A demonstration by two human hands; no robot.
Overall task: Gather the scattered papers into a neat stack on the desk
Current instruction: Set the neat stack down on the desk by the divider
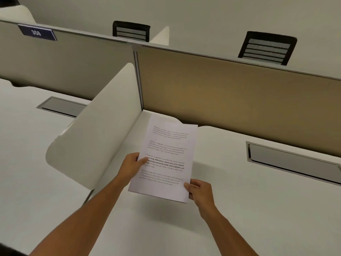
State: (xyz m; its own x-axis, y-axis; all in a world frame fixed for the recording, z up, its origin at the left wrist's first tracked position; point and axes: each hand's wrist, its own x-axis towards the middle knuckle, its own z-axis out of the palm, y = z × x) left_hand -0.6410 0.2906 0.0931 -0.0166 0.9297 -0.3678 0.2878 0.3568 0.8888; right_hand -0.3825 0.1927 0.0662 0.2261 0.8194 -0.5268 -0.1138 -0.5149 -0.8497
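Papers (pixel 167 159) hang tilted above the desk (pixel 230 209), left hand (pixel 132 166) pinching their left edge and right hand (pixel 200 191) their lower right corner, fingers clamped, so squaring the edges before laying them flat would likely stack them neatly.

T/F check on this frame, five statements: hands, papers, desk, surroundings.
1. Both hands grip the papers. True: the left hand holds the left edge, the right hand the bottom right corner.
2. The papers lie flat on the desk. False: they are held up above it, casting a shadow on it.
3. The top sheet is blank. False: it carries several blocks of printed text, one partly bold.
4. A blue sign reading 308 sits on the partition at upper left. True.
5. Loose sheets lie scattered on the desk. False: none are visible there.
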